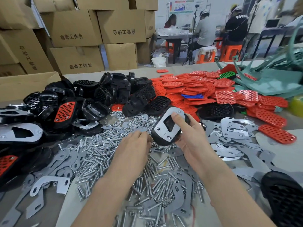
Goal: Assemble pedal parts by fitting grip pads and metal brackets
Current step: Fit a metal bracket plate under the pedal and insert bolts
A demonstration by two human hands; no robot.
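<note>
Right hand (pixel 188 136) clamps black pedal (pixel 156 139), centre frame, thumb on metal bracket (pixel 160 126). Judged rigid, light; grip the rims. Left hand (pixel 134 145): closure indeterminate.

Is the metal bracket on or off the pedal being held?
On: the metal bracket lies flat on the black pedal in the right hand, bolt ends showing through its holes.
</note>
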